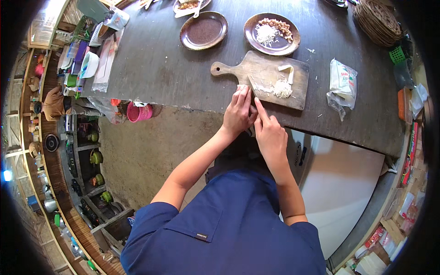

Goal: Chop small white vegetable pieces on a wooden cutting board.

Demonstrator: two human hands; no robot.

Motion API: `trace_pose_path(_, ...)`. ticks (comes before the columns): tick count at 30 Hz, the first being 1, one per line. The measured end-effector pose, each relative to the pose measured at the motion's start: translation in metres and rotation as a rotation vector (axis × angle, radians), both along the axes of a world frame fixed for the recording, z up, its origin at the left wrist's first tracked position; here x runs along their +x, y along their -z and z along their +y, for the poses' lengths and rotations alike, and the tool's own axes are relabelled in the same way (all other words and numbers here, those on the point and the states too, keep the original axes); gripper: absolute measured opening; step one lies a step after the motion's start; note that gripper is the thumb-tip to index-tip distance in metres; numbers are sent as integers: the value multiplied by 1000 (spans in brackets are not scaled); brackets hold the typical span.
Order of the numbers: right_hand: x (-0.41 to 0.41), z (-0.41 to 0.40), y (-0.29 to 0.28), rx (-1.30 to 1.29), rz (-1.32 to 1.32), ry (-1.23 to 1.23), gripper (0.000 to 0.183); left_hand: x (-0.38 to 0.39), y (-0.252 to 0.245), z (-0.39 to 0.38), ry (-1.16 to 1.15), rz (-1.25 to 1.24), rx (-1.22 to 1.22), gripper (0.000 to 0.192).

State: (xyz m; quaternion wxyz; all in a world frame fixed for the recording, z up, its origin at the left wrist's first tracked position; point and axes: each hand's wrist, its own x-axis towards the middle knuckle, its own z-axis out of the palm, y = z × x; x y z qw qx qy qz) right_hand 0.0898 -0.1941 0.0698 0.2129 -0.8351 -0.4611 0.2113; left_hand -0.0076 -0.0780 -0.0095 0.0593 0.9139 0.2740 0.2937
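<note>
My left hand (239, 111) is at the near left edge of a wooden cutting board (299, 92), its bent fingertips on a pale piece of food (242, 86). Beside it my right hand (271, 132) grips a knife (252, 84), index finger stretched along it; the handle is mostly hidden. The blade lies over the board, close to my left fingertips. Right of the blade are thin whitish shreds (282, 88) that look like cheese, and a bent pale strip (291, 74). Beyond the board, a brown-rimmed plate (246, 34) holds similar shreds and small brown pieces.
An empty brown plate (204, 31) stands farther left. A partly filled plastic bag (343, 80) lies right of the board. Stacked woven plates (376, 22) are at the far right. Containers, including a white basket (90, 64), crowd the left end. A pink basket (139, 111) stands below the table edge.
</note>
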Motion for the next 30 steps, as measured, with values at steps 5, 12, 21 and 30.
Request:
trace_pose_path(5,-10,-17,14,35,-148,-7,54,0,-7,1,-8,-26,33,56)
trace_pose_path(12,-11,-12,8,-2,-61,5,55,-11,-3,11,88,-19,17,62)
trace_pose_path(21,-5,-1,25,119,-127,-12,57,-9,0,15,63,-32,25,58)
trace_pose_path(30,-6,7,21,128,-67,11,54,-9,4,14,74,-32,56,58)
